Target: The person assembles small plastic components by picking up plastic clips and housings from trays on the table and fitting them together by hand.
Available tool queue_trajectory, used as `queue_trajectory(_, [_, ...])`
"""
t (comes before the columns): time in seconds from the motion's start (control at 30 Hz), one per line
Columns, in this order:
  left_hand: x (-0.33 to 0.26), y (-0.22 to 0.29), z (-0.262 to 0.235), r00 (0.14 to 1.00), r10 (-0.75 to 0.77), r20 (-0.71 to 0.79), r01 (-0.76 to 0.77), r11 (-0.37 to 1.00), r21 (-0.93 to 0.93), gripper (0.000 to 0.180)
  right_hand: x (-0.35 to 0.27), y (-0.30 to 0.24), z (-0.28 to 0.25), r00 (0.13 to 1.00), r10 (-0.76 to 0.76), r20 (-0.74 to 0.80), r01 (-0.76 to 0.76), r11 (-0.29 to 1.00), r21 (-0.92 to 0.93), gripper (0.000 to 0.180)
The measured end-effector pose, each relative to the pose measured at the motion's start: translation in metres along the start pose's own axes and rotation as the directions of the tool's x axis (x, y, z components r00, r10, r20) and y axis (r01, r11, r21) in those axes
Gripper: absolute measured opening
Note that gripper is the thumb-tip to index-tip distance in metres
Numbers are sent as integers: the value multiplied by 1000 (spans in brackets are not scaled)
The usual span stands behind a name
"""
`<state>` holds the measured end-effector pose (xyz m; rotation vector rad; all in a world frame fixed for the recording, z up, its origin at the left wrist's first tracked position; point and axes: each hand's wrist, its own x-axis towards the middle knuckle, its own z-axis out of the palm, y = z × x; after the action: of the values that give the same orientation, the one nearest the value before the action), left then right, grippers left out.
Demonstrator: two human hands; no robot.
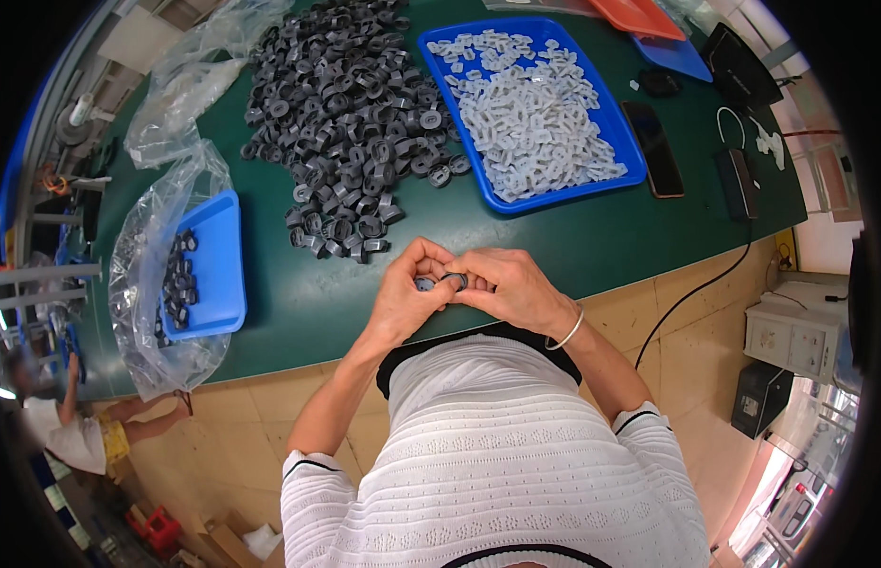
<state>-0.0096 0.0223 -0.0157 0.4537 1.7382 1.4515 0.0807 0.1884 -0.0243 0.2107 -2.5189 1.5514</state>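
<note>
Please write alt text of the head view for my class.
A person's left hand and right hand hold a small dark part at the near edge of a green table. Beyond lie a loose heap of dark grey parts and a blue tray of whitish pieces; a smaller blue tray is at left.

At the centre of the head view, the left hand [403, 295] pinches a small grey piece [423, 283] while the fingers of the right hand [509, 284] meet it around a dark ring-shaped piece [458, 281], just over the near edge of the green table [308, 303]. From the hands, a loose heap of dark grey pieces [341, 114] spreads at eleven o'clock, and a blue tray [615, 123] full of whitish pieces [535, 123] sits at one o'clock. A phone [654, 151] lies beside that tray at two o'clock, and a smaller light-blue tray [224, 275] holding dark pieces [180, 284] stands at nine, clear plastic [136, 265] bunched along its outer side.
</note>
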Motion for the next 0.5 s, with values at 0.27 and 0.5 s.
queue_trajectory(0.27, [-3, -7, 0, 989, -144, 35, 148, 938, -312, 18, 3, 1, 3, 996, -87, -16, 86, 996, -27, 29])
queue_trajectory(0.5, [-4, -4, 9, 997, -48, -65, 26, 952, -304, 18, 5, -2, 1, 996, 50, -70, -44, 996, 83, 21])
